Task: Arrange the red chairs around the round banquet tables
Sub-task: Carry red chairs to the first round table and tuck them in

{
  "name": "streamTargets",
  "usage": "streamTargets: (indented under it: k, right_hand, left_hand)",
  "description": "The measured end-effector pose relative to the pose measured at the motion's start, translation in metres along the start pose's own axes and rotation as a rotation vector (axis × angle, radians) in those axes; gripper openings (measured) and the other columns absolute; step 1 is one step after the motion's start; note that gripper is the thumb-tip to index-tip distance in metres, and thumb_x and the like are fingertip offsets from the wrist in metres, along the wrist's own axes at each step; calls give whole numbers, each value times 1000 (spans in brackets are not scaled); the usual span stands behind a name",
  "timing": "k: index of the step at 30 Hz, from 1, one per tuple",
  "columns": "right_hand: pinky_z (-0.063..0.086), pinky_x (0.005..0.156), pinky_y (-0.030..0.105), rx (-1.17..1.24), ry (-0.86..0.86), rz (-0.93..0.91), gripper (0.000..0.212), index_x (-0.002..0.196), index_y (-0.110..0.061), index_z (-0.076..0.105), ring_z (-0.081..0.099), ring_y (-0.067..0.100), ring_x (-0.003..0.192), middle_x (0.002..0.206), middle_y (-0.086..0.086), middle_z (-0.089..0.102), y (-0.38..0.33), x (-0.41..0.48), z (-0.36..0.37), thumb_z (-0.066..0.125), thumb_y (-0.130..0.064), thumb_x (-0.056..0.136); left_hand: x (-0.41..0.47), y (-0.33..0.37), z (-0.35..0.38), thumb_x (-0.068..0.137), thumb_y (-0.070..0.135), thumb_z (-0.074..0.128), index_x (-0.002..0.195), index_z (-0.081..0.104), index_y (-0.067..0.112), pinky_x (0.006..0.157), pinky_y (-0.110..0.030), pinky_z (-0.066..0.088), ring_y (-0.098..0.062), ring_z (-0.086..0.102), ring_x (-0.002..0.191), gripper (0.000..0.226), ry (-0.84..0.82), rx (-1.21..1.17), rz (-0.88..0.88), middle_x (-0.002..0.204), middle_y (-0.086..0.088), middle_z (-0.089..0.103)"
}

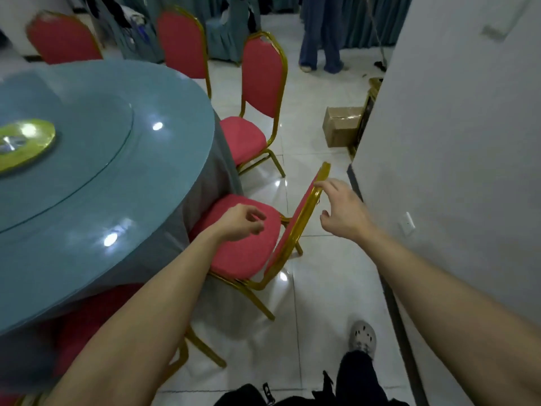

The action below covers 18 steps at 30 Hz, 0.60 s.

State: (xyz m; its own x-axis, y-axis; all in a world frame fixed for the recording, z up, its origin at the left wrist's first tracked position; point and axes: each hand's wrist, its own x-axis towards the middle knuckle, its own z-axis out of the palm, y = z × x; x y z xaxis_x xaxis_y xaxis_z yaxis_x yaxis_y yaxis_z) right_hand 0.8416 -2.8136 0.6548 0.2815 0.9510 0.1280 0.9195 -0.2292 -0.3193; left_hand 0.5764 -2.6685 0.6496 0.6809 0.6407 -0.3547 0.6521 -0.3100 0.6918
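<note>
Facing the round banquet table (pixel 164 183), the nearest red chair (pixel 240 250) sits seat-first against its cloth, backrest on the side away from the table, top rail running along the table's edge. The right hand (pixel 342 212), fingers spread, touches that rail. The left hand (pixel 240 224) hovers empty, loosely curled, over the seat.

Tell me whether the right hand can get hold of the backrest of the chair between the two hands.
Likely yes: the right hand is open at the backrest, a fingertip touching its gold rail, nothing between them.
</note>
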Motion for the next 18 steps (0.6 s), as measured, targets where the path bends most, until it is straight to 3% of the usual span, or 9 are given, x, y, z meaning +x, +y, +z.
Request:
streamTargets:
  k: [3, 4, 7, 9, 11, 13, 15, 18]
  right_hand:
    - [7, 132, 41, -51, -186, -293, 84, 158, -30, 40, 27, 19, 158, 163, -4, 42, 48, 61, 6, 71, -49, 82]
    - [3, 132, 40, -79, -278, -381, 88, 160, -29, 39, 24, 19, 160, 165, -3, 40, 59, 79, 8, 64, -60, 82]
    - [16, 132, 44, -108, -429, -593, 91, 157, -29, 43, 33, 20, 152, 158, -2, 46, 85, 117, 11, 48, -87, 87]
    - [29, 127, 45, -112, -469, -714, 91, 149, -30, 49, 46, 19, 137, 143, -2, 55, 93, 139, 14, 37, -96, 89]
    - [41, 115, 42, -125, -500, -783, 86, 137, -32, 55, 54, 18, 122, 128, -5, 61, 96, 159, 17, 30, -98, 88]
    - [48, 105, 40, -151, -523, -846, 82, 124, -33, 56, 58, 17, 112, 116, -7, 64, 95, 174, 22, 25, -99, 88]
    - [52, 100, 42, -166, -524, -916, 79, 115, -33, 54, 59, 15, 103, 108, -9, 64, 95, 183, 29, 21, -99, 88]
    - [54, 98, 43, -141, -483, -981, 79, 113, -31, 52, 62, 17, 99, 106, -7, 65, 97, 187, 40, 16, -98, 89]
  left_hand:
    - [26, 8, 16, 97, 10, 74, 131, 73, 17, 96, -39, 62, -12, 78, 97, 35, 92, -64, -137, 104, 0, 82]
    - [28, 11, 22, 94, 6, 73, 131, 73, 17, 99, -40, 61, -13, 78, 101, 38, 113, -101, -191, 105, 1, 82]
    - [24, 24, 47, 89, 2, 74, 140, 67, 18, 108, -41, 57, -18, 72, 119, 54, -29, -185, -348, 122, 0, 78]
    - [18, 34, 62, 80, 13, 82, 147, 62, 22, 111, -39, 54, -16, 66, 126, 71, -125, -223, -425, 134, 4, 71]
    - [15, 43, 82, 72, 29, 92, 148, 60, 28, 109, -35, 55, -12, 65, 123, 82, -62, -195, -482, 135, 10, 68]
    - [18, 53, 102, 76, 38, 91, 142, 63, 30, 102, -36, 57, -13, 67, 116, 72, 86, -21, -507, 127, 10, 70]
    - [25, 61, 120, 82, 35, 83, 123, 66, 34, 90, -39, 59, -20, 69, 106, 44, 199, 131, -501, 113, 6, 73]
    - [33, 66, 132, 89, 28, 76, 100, 54, 36, 79, -43, 58, -28, 70, 94, 26, 241, 201, -517, 96, 0, 72]
